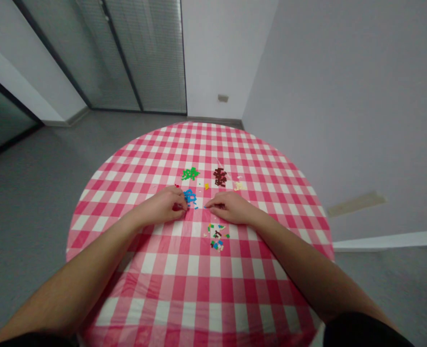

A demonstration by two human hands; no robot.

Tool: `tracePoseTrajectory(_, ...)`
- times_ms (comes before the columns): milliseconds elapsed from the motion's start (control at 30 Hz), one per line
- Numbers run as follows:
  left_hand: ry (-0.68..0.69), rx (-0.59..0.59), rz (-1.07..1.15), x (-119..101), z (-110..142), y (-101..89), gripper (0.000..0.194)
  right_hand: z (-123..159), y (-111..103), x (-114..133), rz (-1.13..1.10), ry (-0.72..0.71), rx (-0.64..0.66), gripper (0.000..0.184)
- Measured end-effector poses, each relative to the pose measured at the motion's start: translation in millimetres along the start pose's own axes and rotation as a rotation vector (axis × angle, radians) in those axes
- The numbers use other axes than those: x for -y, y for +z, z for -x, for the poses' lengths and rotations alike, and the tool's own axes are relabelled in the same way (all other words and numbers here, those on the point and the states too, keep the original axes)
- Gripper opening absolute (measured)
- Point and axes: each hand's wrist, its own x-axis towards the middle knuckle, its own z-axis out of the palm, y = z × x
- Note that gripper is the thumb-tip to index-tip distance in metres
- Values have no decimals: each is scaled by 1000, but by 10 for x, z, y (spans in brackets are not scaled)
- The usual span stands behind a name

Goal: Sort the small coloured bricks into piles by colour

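Loosely, the left hand curls beside the jagged blue heap; right of it, the right hand bends half-open, any hold unclear; creased checked cloth lies beneath.

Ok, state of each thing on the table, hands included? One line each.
Left hand: fingers curled, beside the blue pieces; grip unclear.
Right hand: fingertips low over the cloth; grip unclear.
Blue pieces: loose heap, a few strays.
Green pieces: loose heap.
Brown pieces: loose heap.
Yellow pieces: small cluster.
Cream pieces: small cluster.
Mixed-colour pieces: scattered, unsorted.
Checked tablecloth: spread, creased at the near side.
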Motion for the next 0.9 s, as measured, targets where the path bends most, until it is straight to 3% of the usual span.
tracePoseTrajectory(267,-20,-69,-1,27,-20,100,16,-13,37,10,98,2,45,31)
tracePoseTrajectory(500,-46,-121,-5,-39,-21,77,16,-50,72,77,207,50,82,39)
tracePoseTrajectory(667,94,-87,128,-252,-32,145,11,-73,116,123,320,103,105,44)
tracePoseTrajectory(900,207,-46,88,-405,-110,447,14,-55,69,9,82,22,79,24)
